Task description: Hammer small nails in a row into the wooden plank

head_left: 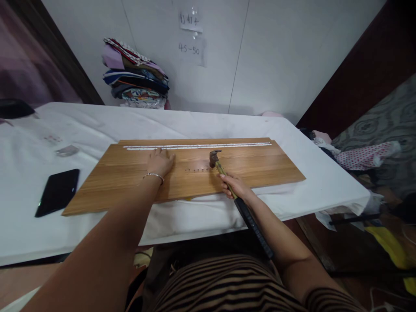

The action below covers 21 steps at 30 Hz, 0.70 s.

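Observation:
My right hand (234, 184) grips a claw hammer (249, 216) by the upper part of its handle, close under the head. The rusty head is over the wooden board (269, 167), at the right end of a short row of small nails (197, 170); whether it touches one I cannot tell. My left hand (160, 162) rests on the board, fingers spread, to the left of the nails, with a thin bracelet on the wrist. Its fingertips reach two white measuring strips (208, 145) that lie along the board's far edge.
A white cloth covers the table (328, 190). A black tablet or phone (58, 190) lies left of the board, near a small clear plastic bag (67, 150). Folded clothes (136, 78) are stacked against the wall, where paper notes (191, 47) hang. Spotted cloth (367, 156) is at the right.

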Tool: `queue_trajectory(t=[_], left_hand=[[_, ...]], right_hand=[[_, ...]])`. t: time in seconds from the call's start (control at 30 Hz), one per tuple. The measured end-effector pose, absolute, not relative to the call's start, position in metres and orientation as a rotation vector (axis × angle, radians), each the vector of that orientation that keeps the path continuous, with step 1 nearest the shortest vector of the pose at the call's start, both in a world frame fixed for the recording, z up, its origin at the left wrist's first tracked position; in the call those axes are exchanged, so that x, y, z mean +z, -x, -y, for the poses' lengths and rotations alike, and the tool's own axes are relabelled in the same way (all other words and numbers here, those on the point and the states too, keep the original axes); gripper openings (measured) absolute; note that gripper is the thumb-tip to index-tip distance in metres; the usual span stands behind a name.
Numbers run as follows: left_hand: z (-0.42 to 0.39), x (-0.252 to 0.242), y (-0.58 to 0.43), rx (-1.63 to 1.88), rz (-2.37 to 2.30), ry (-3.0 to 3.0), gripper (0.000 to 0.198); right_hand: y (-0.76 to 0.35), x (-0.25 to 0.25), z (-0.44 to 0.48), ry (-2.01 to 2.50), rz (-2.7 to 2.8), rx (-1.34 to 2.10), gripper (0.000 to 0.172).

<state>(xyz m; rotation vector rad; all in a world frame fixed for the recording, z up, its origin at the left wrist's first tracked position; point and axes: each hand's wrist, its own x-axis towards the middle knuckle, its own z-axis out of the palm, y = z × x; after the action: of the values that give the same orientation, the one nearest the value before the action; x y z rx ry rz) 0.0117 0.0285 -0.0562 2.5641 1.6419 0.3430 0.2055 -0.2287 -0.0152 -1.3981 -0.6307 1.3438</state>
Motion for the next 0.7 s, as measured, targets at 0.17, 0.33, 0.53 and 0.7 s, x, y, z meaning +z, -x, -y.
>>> queue_trajectory(t=[0.17,0.33,0.53,0.7], left_hand=[[-0.0301,-0.0573,-0.0114,0.345,-1.644,-2.561,0.057],[-0.0296,-0.0576,-0.0112,0.351,-1.648,-2.567,0.056],[-0.0282,-0.056,-0.0113,0.351,-1.645,-2.571,0.056],[-0.029,-0.0559,-0.0115,0.338,-1.647,-2.585,0.056]], right_hand=[[-0.2054,-0.0141,0.2269,1.42,0.613,1.368,0.038],[-0.2063,-0.0144,0.2269,1.395,0.631,1.357,0.041],[-0.2062,-0.0158,0.2263,1.414,0.617,1.373,0.038],[-0.206,-0.0151,0.2274,1.385,0.633,1.357,0.044]])
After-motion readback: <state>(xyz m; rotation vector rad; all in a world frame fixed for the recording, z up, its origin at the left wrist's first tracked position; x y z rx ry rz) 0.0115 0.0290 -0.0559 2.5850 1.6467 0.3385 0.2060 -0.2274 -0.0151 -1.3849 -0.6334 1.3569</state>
